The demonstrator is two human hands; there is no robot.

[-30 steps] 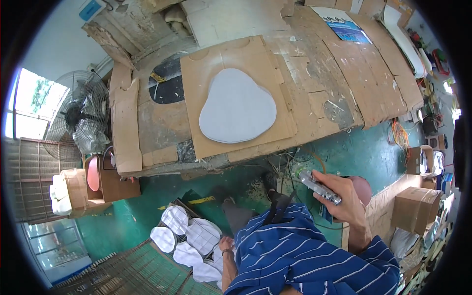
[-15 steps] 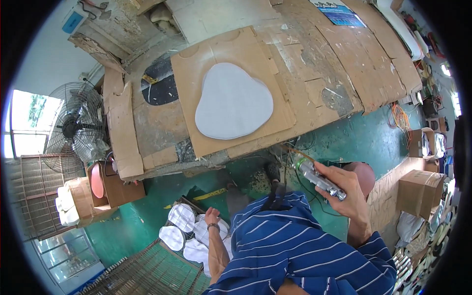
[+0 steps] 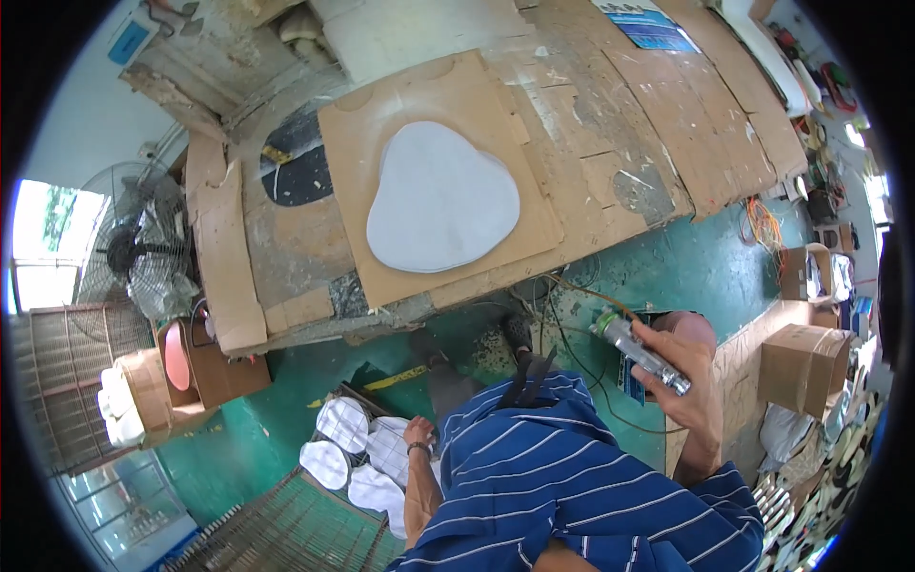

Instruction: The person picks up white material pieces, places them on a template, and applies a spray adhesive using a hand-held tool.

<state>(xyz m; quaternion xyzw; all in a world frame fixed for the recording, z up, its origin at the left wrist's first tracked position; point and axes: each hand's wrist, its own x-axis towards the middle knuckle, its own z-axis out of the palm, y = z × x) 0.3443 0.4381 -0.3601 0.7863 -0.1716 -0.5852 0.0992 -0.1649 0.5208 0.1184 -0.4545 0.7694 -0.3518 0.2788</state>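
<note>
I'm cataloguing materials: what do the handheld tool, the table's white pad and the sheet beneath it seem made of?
Handheld tool: likely metal, given its silvery shine. White pad: perhaps fabric or foam, looking smooth, matte. Sheet: probably cardboard, matte brown, uneven-edged.

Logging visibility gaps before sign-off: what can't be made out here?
In the head view:
Metal tool: partly hidden by the right hand.
Left hand: too small to tell whether it touches the white pads.
Wire rack: cut off by the lower edge.

rounded pad (image 3: 443, 195), upper centre: white | cardboard sheet (image 3: 348, 143): tan | hand tool (image 3: 629, 343), lower right: silver, green end | shirt (image 3: 553, 458): blue, white-striped | floor (image 3: 658, 257): green
</note>
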